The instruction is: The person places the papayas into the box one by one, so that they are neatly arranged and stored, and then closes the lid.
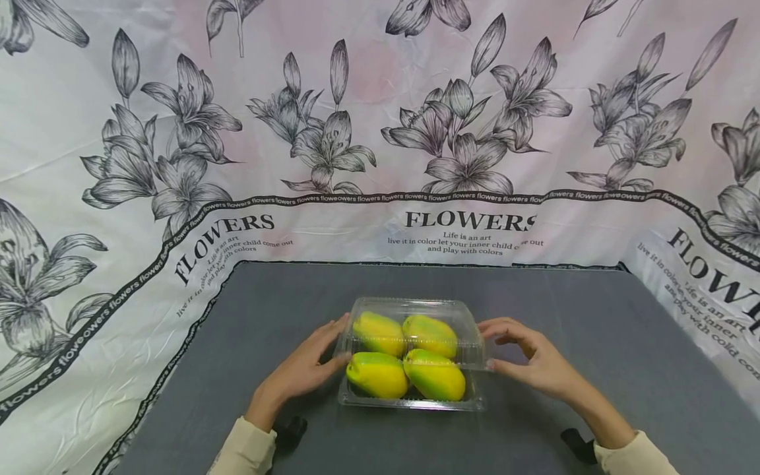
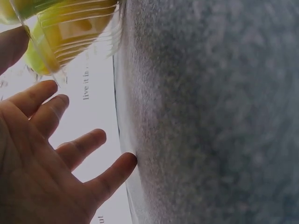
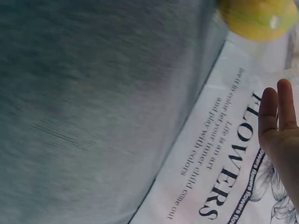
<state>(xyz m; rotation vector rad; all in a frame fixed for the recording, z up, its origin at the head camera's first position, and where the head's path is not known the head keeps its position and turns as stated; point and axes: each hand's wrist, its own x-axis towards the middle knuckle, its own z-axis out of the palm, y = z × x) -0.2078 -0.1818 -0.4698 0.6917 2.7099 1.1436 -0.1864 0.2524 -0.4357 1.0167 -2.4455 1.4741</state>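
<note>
A clear plastic clamshell box (image 1: 410, 404) holds several yellow-green mangoes (image 1: 377, 376) in two rows. Its lid (image 1: 380, 305) slants over the fruit, with its front edge above the near mangoes. At the lid's left edge, my left hand (image 1: 304, 361) touches with thumb and forefinger tips. The left wrist view shows that hand's other fingers (image 2: 86, 144) spread and nearly straight beside the plastic. My right hand (image 1: 534, 356) is at the lid's right edge, thumb toward the front corner and fingers farther back. Two straight fingers (image 3: 267, 109) of it show in the right wrist view.
The box stands on a grey-covered table (image 1: 285, 290). A white cloth (image 1: 332, 231) printed with flowers and lettering hangs behind and along both sides. Dark objects (image 1: 291, 432) lie beside the left cuff and the right cuff.
</note>
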